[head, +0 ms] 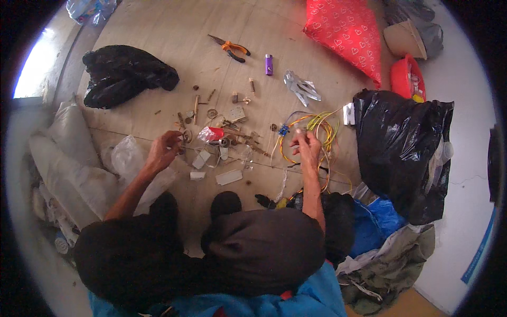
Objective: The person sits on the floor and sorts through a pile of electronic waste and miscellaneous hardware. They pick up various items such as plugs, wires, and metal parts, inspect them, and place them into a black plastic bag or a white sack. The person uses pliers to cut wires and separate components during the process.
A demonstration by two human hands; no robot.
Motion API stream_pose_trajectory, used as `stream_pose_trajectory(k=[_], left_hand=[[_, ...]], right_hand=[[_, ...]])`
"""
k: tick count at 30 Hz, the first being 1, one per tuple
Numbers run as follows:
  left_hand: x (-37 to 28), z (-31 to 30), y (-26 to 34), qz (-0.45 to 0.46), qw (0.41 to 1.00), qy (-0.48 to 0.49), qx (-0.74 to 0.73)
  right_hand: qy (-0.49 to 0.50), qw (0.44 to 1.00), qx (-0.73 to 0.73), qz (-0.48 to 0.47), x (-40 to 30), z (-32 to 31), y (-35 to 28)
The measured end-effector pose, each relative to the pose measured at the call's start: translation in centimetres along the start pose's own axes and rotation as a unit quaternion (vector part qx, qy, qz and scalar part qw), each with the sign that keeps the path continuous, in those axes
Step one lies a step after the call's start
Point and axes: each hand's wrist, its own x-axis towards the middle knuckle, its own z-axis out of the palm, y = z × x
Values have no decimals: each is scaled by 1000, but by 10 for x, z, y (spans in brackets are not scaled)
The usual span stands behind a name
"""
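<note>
My left hand (pixel 164 148) is at the left side of a spread of small parts, fingers curled beside a round metal piece (pixel 186 136). Whether it grips that piece is too small to tell. Over a coil of yellow, orange and white electrical wires (pixel 325 128) hovers my right hand (pixel 307 147), its fingertips close together; what lies between them is blurred. Left of that hand, a small blue connector (pixel 283 130) joins some wires. Between my hands are a red and clear plastic packet (pixel 211 134), a metal plate (pixel 237 114) and a white plastic strip (pixel 229 177).
Farther off lie orange-handled long-nose pliers (pixel 230 48), a purple lighter (pixel 269 65) and a silver multi-tool-like object (pixel 302 88). Black plastic bags flank the area at left (pixel 126 75) and right (pixel 400 154). A red heart-patterned cushion (pixel 344 35) and red basin (pixel 400 77) stand back right.
</note>
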Motion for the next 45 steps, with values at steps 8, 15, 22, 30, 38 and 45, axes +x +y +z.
stream_pose_trajectory(k=[8,15,22,30,38,45], left_hand=[[-5,9,1,-41,999,-16,-24],[-15,12,-2,-21,998,-38,38],[-15,13,-3,-25,999,-23,29],[-16,7,11,-55,997,10,-45],[-15,11,2,-3,999,29,18],[-57,44,12,57,960,-34,271]], right_hand=[[-91,944,-238,-210,0,89,-2],[-53,894,-306,-324,1,126,-22],[-106,879,-306,-351,8,124,-20],[-108,939,-229,-234,22,108,-2],[-83,910,-285,-287,18,111,3],[-42,912,-296,-280,-2,106,2]])
